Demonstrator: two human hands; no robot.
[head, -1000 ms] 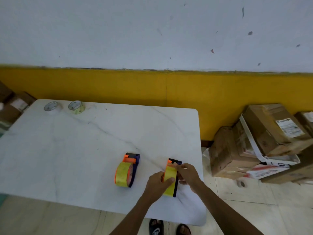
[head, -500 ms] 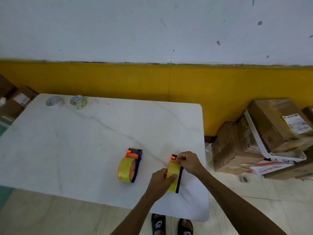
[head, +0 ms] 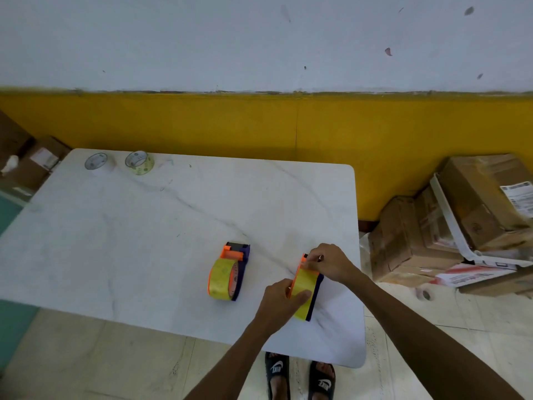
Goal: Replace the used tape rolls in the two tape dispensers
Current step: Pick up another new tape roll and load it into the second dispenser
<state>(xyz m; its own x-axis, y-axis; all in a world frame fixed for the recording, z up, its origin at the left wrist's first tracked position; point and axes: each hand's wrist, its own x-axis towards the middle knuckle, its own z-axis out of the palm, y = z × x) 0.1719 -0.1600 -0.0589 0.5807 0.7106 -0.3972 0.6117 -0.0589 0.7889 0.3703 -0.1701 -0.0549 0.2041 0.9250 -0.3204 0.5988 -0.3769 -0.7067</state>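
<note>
Two orange and dark blue tape dispensers with yellowish tape rolls stand on the white marble table (head: 144, 241). The left dispenser (head: 228, 272) stands alone near the table's middle front. The right dispenser (head: 306, 287) is held by both hands: my left hand (head: 281, 303) grips its near end around the roll, and my right hand (head: 327, 262) pinches its far top end with fingers closed. Two nearly used clear tape rolls, one whitish (head: 96, 162) and one greenish (head: 139, 162), sit at the table's far left corner.
Stacked cardboard boxes (head: 450, 229) lie on the floor right of the table, more boxes (head: 37, 163) at the far left. A yellow and white wall runs behind. My feet in black slippers (head: 300, 376) stand at the table's front edge.
My right hand has slid from the dispenser's side up to its far top end. My left hand keeps its grip on the roll end. The view has shifted slightly.
</note>
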